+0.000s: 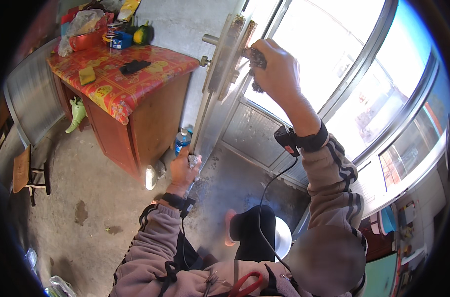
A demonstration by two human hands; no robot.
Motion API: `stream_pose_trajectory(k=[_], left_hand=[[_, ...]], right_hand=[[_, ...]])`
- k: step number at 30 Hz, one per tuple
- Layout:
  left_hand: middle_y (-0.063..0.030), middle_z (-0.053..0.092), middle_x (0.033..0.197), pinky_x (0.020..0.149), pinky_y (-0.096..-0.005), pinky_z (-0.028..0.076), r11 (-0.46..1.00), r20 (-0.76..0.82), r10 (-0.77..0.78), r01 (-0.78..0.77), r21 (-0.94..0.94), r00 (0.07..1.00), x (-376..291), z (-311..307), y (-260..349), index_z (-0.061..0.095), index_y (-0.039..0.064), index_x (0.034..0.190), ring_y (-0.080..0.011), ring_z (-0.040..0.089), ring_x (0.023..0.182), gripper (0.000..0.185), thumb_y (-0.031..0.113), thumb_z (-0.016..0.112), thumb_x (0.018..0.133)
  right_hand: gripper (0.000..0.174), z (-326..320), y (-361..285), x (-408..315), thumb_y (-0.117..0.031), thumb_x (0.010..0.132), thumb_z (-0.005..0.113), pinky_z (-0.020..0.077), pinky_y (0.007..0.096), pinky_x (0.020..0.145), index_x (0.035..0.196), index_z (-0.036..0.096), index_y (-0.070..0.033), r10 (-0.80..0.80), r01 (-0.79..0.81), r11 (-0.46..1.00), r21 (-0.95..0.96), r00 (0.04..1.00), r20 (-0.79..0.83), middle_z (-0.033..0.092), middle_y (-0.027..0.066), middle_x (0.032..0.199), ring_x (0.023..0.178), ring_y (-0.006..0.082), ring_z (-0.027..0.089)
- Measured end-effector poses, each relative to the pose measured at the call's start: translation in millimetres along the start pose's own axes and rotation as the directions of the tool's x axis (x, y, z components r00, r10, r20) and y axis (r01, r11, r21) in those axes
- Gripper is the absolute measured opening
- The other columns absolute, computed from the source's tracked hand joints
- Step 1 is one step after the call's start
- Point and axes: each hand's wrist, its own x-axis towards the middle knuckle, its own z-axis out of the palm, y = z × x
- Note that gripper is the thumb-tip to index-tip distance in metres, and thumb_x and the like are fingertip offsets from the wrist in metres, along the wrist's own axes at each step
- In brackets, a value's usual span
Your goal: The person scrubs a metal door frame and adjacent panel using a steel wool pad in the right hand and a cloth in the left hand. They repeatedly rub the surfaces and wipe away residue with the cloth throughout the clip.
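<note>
My right hand (pixel 278 68) is raised at the upper middle, its fingers closed around a dark steel-wool-like scrubber (pixel 257 61) that touches the lock side of a metal-framed door (pixel 214 74). The door stands edge-on to me, with a rusty lock plate (pixel 235 55) and a bar handle (pixel 210 39). Lower down, my left hand (pixel 184 170) is at the door's edge, gripping a crumpled, whitish, shiny wad (pixel 193 160); its material cannot be told. Both wrists wear black straps with small cabled devices.
A wooden cabinet (pixel 156 118) under a red patterned cloth stands left, bearing a sponge (pixel 87 75) and black gloves (pixel 135 67). Bottles (pixel 150 177) stand on the floor beside it. A small stool (pixel 21 169) is far left. A white basin (pixel 282 238) sits by my leg.
</note>
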Motion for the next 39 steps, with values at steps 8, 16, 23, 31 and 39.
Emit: stream_pose_trajectory(k=[8,16,23,31,39], left_hand=[[-0.0193,0.079,0.102,0.077,-0.0519,0.062,1.0,0.021,-0.013,0.013,0.025,1.0,0.5,6.1,-1.7,0.07,0.011,0.128,-0.0452,0.076,0.089,0.042,0.033,0.082,0.093],[-0.0151,0.075,0.091,0.074,-0.0457,0.059,0.999,0.016,0.017,-0.016,-0.036,1.0,3.5,19.3,2.9,0.068,0.007,0.109,-0.0389,0.076,0.083,0.032,0.031,0.085,0.095],[-0.0132,0.074,0.089,0.074,-0.0414,0.058,0.999,-0.002,0.044,-0.044,-0.022,0.999,9.0,31.5,-2.4,0.069,0.006,0.104,-0.0327,0.075,0.08,0.028,0.026,0.085,0.096],[-0.0185,0.075,0.089,0.071,-0.0481,0.06,0.998,-0.01,0.024,-0.025,-0.064,1.0,13.4,35.2,-5.4,0.068,0.006,0.106,-0.044,0.076,0.082,0.031,0.027,0.086,0.092],[-0.0164,0.074,0.088,0.071,-0.0452,0.059,0.993,-0.012,0.021,-0.022,-0.112,1.0,12.5,44.4,-6.4,0.067,0.005,0.105,-0.0407,0.076,0.08,0.028,0.024,0.085,0.094]], right_hand=[[0.025,15.5,32.8,5.2,-0.024,0.108,0.073,0.0602,0.0318,0.073,0.112,0.078,0.0,0.277,-0.327,0.761,0.561,0.945,0.175,0.076,0.0071,0.093,0.082,0.0164,0.077],[0.019,36.6,34.5,-42.5,-0.016,0.106,0.076,0.0605,0.0316,0.079,0.116,0.08,0.0,0.687,-0.464,0.41,0.785,0.724,0.069,0.079,0.0085,0.102,0.089,0.0169,0.077],[0.014,53.1,46.2,-56.7,-0.008,0.098,0.08,0.057,0.0351,0.088,0.112,0.077,-0.005,0.327,-0.106,0.844,0.525,0.878,-0.349,0.072,0.0113,0.108,0.099,0.0236,0.073],[0.016,69.9,72.8,-78.8,-0.013,0.103,0.08,0.0586,0.0299,0.086,0.117,0.08,-0.006,0.669,-0.406,0.566,0.717,0.735,-0.112,0.08,0.0037,0.104,0.095,0.013,0.074],[0.008,95.4,57.3,-56.2,-0.003,0.097,0.077,0.0528,0.033,0.086,0.103,0.071,-0.004,0.469,-0.087,0.756,0.649,0.763,-0.444,0.069,0.0074,0.096,0.092,0.019,0.065]])
